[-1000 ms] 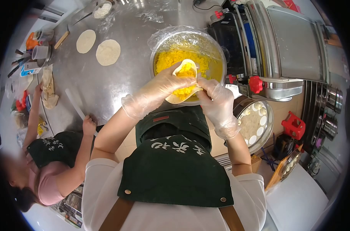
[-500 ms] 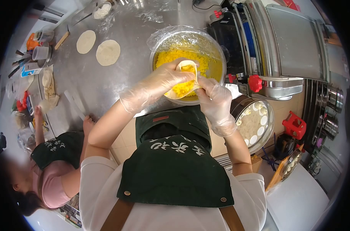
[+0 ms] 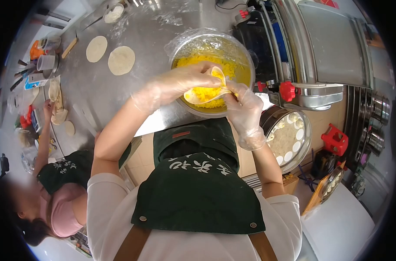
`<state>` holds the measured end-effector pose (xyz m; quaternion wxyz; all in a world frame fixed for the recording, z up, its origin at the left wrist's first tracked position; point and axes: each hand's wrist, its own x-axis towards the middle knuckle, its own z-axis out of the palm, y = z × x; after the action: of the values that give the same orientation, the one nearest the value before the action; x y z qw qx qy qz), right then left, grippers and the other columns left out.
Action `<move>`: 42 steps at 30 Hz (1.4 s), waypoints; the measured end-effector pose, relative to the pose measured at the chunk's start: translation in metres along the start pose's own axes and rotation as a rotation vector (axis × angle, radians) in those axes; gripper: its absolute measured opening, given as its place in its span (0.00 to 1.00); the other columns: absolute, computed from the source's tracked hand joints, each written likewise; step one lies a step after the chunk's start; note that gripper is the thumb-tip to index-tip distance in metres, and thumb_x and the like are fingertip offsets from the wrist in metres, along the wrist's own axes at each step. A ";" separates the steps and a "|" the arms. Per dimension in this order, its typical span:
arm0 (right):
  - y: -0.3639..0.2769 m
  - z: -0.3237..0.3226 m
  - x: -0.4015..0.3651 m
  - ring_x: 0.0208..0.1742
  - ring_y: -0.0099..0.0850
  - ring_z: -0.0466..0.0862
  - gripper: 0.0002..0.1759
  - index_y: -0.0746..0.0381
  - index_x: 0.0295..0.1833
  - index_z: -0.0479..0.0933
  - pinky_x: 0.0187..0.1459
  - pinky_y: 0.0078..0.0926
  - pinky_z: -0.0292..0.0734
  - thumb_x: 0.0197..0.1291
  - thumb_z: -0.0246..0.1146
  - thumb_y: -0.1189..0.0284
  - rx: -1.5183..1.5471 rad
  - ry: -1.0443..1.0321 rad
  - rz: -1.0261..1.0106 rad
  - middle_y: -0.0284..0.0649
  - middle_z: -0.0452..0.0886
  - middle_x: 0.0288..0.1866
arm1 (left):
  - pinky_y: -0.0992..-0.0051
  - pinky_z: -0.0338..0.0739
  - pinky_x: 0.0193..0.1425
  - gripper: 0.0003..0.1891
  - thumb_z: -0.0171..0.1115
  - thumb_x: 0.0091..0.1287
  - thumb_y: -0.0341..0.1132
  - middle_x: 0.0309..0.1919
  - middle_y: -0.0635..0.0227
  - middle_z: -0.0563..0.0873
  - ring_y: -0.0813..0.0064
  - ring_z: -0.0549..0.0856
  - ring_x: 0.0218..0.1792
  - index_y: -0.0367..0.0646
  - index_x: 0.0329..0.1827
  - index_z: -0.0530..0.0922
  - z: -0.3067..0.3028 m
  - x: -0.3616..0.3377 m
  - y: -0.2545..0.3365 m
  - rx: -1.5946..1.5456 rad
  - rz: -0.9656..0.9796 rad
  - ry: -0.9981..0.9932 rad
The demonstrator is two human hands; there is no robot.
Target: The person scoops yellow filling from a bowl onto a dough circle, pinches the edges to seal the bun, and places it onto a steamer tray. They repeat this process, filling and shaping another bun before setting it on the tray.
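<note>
steel table (image 3: 152, 48) bears 2 large dough rounds (image 3: 121, 61); bowl (image 3: 246, 69) near machine (image 3: 293, 43)

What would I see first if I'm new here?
Probably the bright yellow crumbly food in the metal bowl, top middle. Over it, the gloved left hand and right hand hold a pale wrapper with more inside. Two flat rounds lie on the table to the left.

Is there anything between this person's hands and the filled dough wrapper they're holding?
Only the thin clear gloves. Through them, the left hand cradles the dough wrapper and the right hand pinches its edge, above the metal bowl. Nothing else visible stands between.
</note>
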<state>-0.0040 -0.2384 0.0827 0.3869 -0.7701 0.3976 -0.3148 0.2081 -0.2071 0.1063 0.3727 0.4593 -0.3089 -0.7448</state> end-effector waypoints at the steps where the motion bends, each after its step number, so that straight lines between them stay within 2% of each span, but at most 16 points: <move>1: 0.002 0.001 -0.001 0.38 0.18 0.83 0.14 0.67 0.53 0.84 0.43 0.17 0.80 0.61 0.69 0.83 0.026 0.012 0.046 0.37 0.88 0.41 | 0.73 0.68 0.72 0.33 0.66 0.69 0.44 0.67 0.60 0.76 0.71 0.76 0.66 0.38 0.73 0.69 -0.001 -0.004 0.004 -0.088 -0.006 -0.020; 4: 0.003 0.003 -0.005 0.37 0.28 0.88 0.13 0.67 0.50 0.85 0.41 0.25 0.82 0.58 0.70 0.82 0.107 0.060 0.272 0.45 0.89 0.42 | 0.71 0.69 0.73 0.36 0.68 0.68 0.46 0.68 0.59 0.75 0.71 0.75 0.68 0.38 0.75 0.67 -0.004 -0.011 -0.001 -0.119 0.038 0.012; 8: 0.007 0.014 -0.010 0.37 0.22 0.85 0.13 0.68 0.51 0.85 0.41 0.21 0.81 0.59 0.70 0.82 0.214 0.120 0.280 0.41 0.88 0.41 | 0.70 0.77 0.68 0.32 0.62 0.74 0.44 0.67 0.59 0.76 0.72 0.76 0.67 0.39 0.76 0.65 0.014 -0.015 -0.004 -0.080 0.053 0.194; 11: 0.003 0.015 -0.010 0.38 0.18 0.82 0.13 0.69 0.52 0.84 0.42 0.18 0.80 0.60 0.69 0.85 0.171 0.101 0.228 0.35 0.87 0.42 | 0.71 0.76 0.68 0.28 0.61 0.74 0.39 0.65 0.62 0.77 0.73 0.78 0.65 0.40 0.74 0.66 0.034 -0.008 -0.025 -0.334 0.106 0.345; 13: -0.004 0.013 -0.008 0.38 0.19 0.83 0.14 0.68 0.51 0.85 0.43 0.19 0.80 0.59 0.70 0.85 0.093 0.074 0.188 0.36 0.87 0.42 | 0.71 0.74 0.69 0.27 0.62 0.74 0.35 0.63 0.63 0.79 0.73 0.78 0.65 0.40 0.74 0.67 0.040 -0.005 -0.029 -0.385 0.130 0.334; 16: -0.001 0.014 -0.008 0.40 0.33 0.89 0.14 0.66 0.49 0.86 0.41 0.27 0.82 0.55 0.71 0.84 -0.026 0.081 0.111 0.46 0.88 0.41 | 0.71 0.72 0.71 0.27 0.63 0.72 0.30 0.63 0.63 0.79 0.73 0.78 0.65 0.41 0.73 0.67 0.036 -0.001 -0.042 -0.403 0.145 0.319; 19: -0.006 0.016 -0.009 0.40 0.36 0.89 0.14 0.66 0.48 0.86 0.42 0.28 0.83 0.55 0.70 0.84 -0.002 0.069 0.054 0.47 0.88 0.41 | 0.70 0.71 0.72 0.27 0.63 0.72 0.29 0.63 0.62 0.78 0.72 0.78 0.65 0.40 0.72 0.67 0.039 -0.002 -0.040 -0.294 0.145 0.381; 20: -0.006 0.018 -0.010 0.40 0.36 0.89 0.14 0.66 0.48 0.86 0.42 0.28 0.83 0.55 0.70 0.84 0.026 0.075 0.085 0.47 0.88 0.41 | 0.70 0.71 0.72 0.27 0.63 0.72 0.29 0.63 0.61 0.78 0.72 0.78 0.65 0.40 0.72 0.67 0.041 -0.004 -0.038 -0.242 0.144 0.415; 23: -0.003 0.023 -0.015 0.39 0.34 0.89 0.14 0.66 0.49 0.85 0.43 0.27 0.83 0.56 0.70 0.83 0.091 0.085 0.147 0.46 0.88 0.41 | 0.70 0.72 0.72 0.26 0.62 0.72 0.29 0.63 0.62 0.78 0.73 0.78 0.65 0.39 0.73 0.67 0.041 -0.007 -0.037 -0.479 0.232 0.307; 26: -0.006 0.022 -0.015 0.37 0.32 0.88 0.16 0.65 0.52 0.84 0.41 0.27 0.83 0.57 0.71 0.81 0.120 0.079 0.202 0.43 0.88 0.39 | 0.70 0.71 0.72 0.25 0.61 0.73 0.29 0.62 0.62 0.79 0.73 0.78 0.64 0.38 0.72 0.68 0.041 -0.011 -0.032 -0.590 0.219 0.317; 28: -0.016 0.018 -0.011 0.36 0.30 0.88 0.18 0.64 0.55 0.82 0.40 0.26 0.83 0.58 0.71 0.80 0.152 0.065 0.312 0.41 0.88 0.38 | 0.71 0.72 0.71 0.24 0.60 0.73 0.29 0.63 0.62 0.79 0.73 0.78 0.64 0.38 0.71 0.69 0.042 -0.011 -0.034 -0.495 0.213 0.353; 31: -0.018 0.012 -0.008 0.33 0.34 0.88 0.22 0.63 0.57 0.81 0.38 0.27 0.83 0.55 0.72 0.79 0.059 -0.028 0.287 0.42 0.86 0.37 | 0.72 0.72 0.71 0.22 0.59 0.73 0.29 0.63 0.62 0.79 0.73 0.78 0.64 0.38 0.70 0.72 0.040 -0.011 -0.033 -0.381 0.199 0.351; 34: -0.010 0.011 -0.009 0.32 0.39 0.87 0.24 0.62 0.57 0.80 0.36 0.30 0.83 0.53 0.72 0.80 -0.099 0.011 -0.110 0.46 0.85 0.35 | 0.72 0.71 0.71 0.21 0.58 0.72 0.28 0.61 0.63 0.81 0.74 0.79 0.63 0.38 0.69 0.74 0.038 -0.014 -0.029 -0.328 0.194 0.326; 37: -0.014 0.007 -0.009 0.32 0.44 0.86 0.24 0.61 0.56 0.81 0.35 0.33 0.82 0.50 0.72 0.81 -0.329 -0.053 -0.284 0.48 0.84 0.33 | 0.73 0.71 0.70 0.21 0.57 0.72 0.28 0.59 0.63 0.82 0.74 0.80 0.60 0.38 0.68 0.75 0.040 -0.014 -0.028 -0.281 0.196 0.362; 40: -0.006 0.012 -0.011 0.33 0.43 0.87 0.24 0.62 0.56 0.80 0.35 0.33 0.83 0.50 0.72 0.82 -0.199 0.011 -0.334 0.48 0.84 0.33 | 0.74 0.71 0.69 0.20 0.56 0.73 0.28 0.58 0.64 0.83 0.75 0.80 0.59 0.39 0.67 0.76 0.037 -0.014 -0.029 -0.224 0.140 0.344; 42: -0.011 0.019 -0.016 0.33 0.43 0.87 0.24 0.63 0.56 0.80 0.36 0.33 0.83 0.50 0.72 0.82 -0.025 0.064 -0.034 0.48 0.85 0.34 | 0.74 0.71 0.68 0.19 0.55 0.73 0.28 0.58 0.64 0.83 0.75 0.80 0.59 0.39 0.66 0.76 0.037 -0.015 -0.026 -0.179 0.094 0.336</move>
<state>0.0074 -0.2137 0.0799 0.3591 -0.7710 0.4004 -0.3410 0.1722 -0.1759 0.1064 0.4927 0.5273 -0.1961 -0.6639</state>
